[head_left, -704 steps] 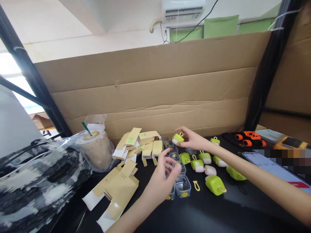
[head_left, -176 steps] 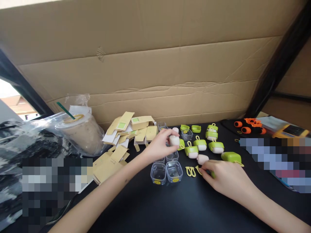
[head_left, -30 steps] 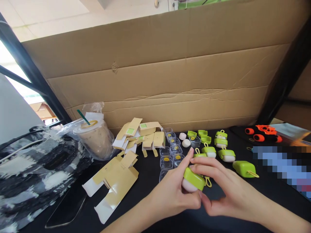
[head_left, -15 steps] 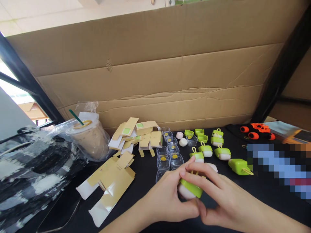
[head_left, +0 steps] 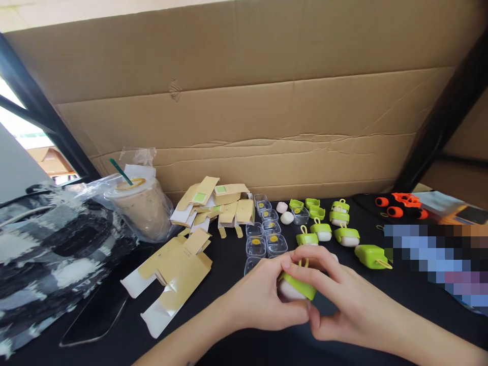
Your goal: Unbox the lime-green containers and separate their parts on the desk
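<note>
Both hands meet over the black table [head_left: 236,351] near its front. My left hand [head_left: 263,300] and my right hand [head_left: 335,300] together grip one small toy [head_left: 296,288] with a green cap and a white body; a yellow loop sticks up from it between my fingers. Just beyond my hands stand several clear plastic cups [head_left: 266,239] with yellow stickers. To their right lie several more green-and-white toys [head_left: 345,235], two loose white bodies [head_left: 285,213] and a green case [head_left: 371,255].
A pile of flat tan paper boxes [head_left: 213,206] and unfolded ones [head_left: 175,274] lies at the left. An iced drink in a plastic bag [head_left: 139,206] and a black-and-white bag [head_left: 49,254] sit further left. An orange toy car [head_left: 400,203] is at right. A cardboard wall [head_left: 244,117] closes the back.
Both hands keep hold of the green-and-white toy, fingers shifting on it. It has come slightly lower and closer to me; the right fingers now curl over its green cap.
</note>
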Available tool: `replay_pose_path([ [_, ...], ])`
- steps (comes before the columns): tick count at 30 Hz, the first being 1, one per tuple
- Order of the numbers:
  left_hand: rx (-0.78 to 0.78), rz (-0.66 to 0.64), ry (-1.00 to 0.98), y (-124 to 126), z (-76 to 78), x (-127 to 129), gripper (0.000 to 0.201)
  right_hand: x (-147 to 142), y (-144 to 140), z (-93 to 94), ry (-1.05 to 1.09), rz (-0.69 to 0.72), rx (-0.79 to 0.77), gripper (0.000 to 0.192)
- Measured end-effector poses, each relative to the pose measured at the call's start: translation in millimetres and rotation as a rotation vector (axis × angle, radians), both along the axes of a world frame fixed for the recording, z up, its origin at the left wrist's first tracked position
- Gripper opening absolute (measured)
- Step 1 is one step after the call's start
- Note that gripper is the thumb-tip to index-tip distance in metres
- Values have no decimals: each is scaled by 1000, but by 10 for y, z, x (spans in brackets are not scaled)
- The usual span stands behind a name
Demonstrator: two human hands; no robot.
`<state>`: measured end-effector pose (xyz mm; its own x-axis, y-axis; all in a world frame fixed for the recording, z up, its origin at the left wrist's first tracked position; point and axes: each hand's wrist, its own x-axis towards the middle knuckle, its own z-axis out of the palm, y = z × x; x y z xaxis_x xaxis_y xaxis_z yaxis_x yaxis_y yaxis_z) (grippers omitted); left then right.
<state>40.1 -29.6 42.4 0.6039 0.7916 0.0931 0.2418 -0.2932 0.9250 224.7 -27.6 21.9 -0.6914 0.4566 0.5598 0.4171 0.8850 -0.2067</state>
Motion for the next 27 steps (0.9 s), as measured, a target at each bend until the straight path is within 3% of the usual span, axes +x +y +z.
replay_pose_path([
  [10, 3, -37, 83, 21, 12, -38, 41, -2, -2, 58, 11, 40, -33, 64],
  [13, 15, -77, 116, 10, 29, -55, 53, 48, 19, 56, 5, 64, -66, 62],
  [17, -126, -11, -31, 10, 42, -54, 81, 114, 104, 35, 68, 27, -58, 47],
  [20, -204, 108, -138, 17, 24, -35, 80, 131, 154, 5, 201, 1, -62, 43],
  [24, -310, 68, -199, 12, -25, -16, 71, 151, 178, 20, 179, 23, -163, 53],
  [27, -398, 57, -257, 4, -46, -18, 75, 182, 224, 96, 192, 20, -341, 52],
])
